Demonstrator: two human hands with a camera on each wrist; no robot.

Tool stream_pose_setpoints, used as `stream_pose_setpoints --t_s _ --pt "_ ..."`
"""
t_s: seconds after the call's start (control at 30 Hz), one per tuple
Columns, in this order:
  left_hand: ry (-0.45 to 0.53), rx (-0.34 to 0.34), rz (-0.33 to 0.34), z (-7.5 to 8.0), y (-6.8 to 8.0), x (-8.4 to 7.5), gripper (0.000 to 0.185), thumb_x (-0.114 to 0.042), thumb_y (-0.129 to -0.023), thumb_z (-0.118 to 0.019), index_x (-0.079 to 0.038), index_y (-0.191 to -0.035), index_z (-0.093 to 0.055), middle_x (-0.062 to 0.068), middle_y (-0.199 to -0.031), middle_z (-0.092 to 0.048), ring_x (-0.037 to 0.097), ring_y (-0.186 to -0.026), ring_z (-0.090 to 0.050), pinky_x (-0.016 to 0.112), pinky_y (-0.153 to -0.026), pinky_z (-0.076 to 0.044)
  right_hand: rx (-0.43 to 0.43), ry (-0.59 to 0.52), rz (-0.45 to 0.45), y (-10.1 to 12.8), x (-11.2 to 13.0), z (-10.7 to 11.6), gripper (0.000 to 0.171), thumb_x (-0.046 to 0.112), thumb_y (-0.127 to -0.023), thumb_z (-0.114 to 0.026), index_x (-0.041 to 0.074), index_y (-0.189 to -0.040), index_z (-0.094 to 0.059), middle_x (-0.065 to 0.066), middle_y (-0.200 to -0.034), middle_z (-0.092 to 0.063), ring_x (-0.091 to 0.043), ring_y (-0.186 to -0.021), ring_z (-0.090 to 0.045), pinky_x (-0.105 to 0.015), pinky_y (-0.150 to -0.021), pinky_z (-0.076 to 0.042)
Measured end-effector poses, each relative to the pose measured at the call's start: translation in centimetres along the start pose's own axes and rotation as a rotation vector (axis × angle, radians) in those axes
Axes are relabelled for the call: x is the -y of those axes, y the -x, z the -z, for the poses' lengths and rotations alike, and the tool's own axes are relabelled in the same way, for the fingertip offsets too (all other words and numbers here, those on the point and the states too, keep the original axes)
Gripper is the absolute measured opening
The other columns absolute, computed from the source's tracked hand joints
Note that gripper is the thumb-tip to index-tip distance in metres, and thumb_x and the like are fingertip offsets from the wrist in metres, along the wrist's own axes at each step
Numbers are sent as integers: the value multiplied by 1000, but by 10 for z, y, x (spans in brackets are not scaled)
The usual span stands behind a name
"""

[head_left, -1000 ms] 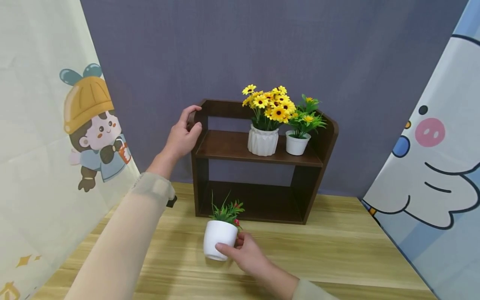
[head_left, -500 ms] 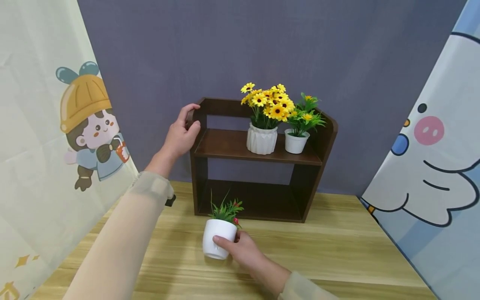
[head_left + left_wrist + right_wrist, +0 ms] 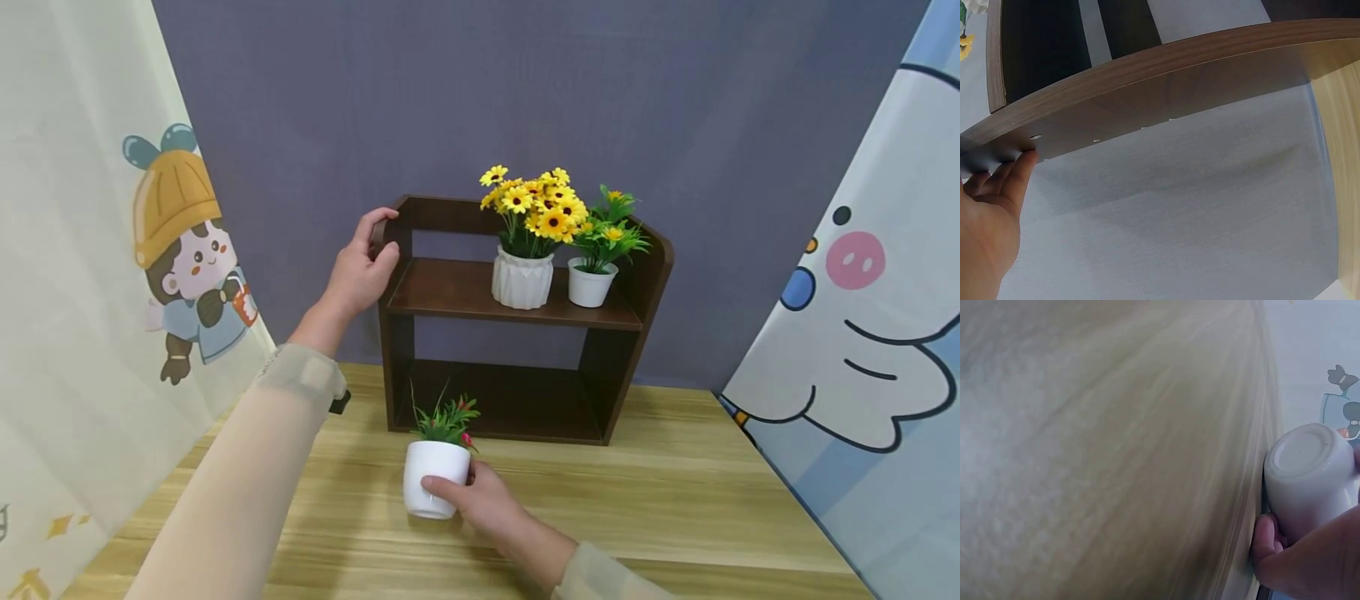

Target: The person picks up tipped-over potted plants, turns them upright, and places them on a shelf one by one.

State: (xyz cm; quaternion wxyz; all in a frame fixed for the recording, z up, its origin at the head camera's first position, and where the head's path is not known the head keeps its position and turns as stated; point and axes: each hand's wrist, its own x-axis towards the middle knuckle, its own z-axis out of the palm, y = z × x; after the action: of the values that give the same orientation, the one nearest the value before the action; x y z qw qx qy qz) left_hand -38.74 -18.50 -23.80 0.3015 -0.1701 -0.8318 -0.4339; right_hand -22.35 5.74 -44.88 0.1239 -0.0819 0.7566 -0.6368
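Note:
My right hand [image 3: 456, 485] grips a small white pot [image 3: 423, 462] of green leaves with red buds, thumb across its front, low over the wooden table [image 3: 675, 500] in front of the shelf. In the right wrist view the pot's round base [image 3: 1304, 456] shows beside the tabletop [image 3: 1116, 456], with my right hand [image 3: 1297, 562] below it. My left hand [image 3: 375, 242] holds the top left corner of the dark brown two-tier shelf [image 3: 645, 283]. The left wrist view shows fingertips [image 3: 1022, 165] against the shelf's side panel [image 3: 1166, 106].
On the upper shelf board stand a ribbed white vase of yellow flowers [image 3: 522, 279] and a small white pot with a green plant [image 3: 591, 283]. The lower compartment [image 3: 517, 400] holds nothing. Cartoon-printed cloths hang at the left [image 3: 90, 292] and right [image 3: 862, 333], a purple backdrop behind.
My right thumb has wrapped further round the front of the white pot, which has shifted slightly left. The left hand stays on the shelf corner.

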Motion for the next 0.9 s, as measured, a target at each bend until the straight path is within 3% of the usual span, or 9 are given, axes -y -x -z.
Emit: stream_pose_setpoints --t_s 0.33,0.9 --pt "-7 -1 4 0 0 -1 48 -34 -110 -51 -40 -157 -45 11 -92 -53 31 -79 -53 41 -70 -42 27 4 26 3 -1 4 75 22 -91 -89 -12 -147 -52 -16 -129 -72 -29 -118 -70 -49 -102 -59" --pt "-16 1 1 0 0 0 48 -36 -110 -50 -39 -158 -44 10 -91 -54 30 -76 -53 41 -69 -42 133 14 95 0 -1 16 86 7 -85 -91 -1 -157 -44 -13 -134 -66 -27 -123 -67 -45 -105 -57"
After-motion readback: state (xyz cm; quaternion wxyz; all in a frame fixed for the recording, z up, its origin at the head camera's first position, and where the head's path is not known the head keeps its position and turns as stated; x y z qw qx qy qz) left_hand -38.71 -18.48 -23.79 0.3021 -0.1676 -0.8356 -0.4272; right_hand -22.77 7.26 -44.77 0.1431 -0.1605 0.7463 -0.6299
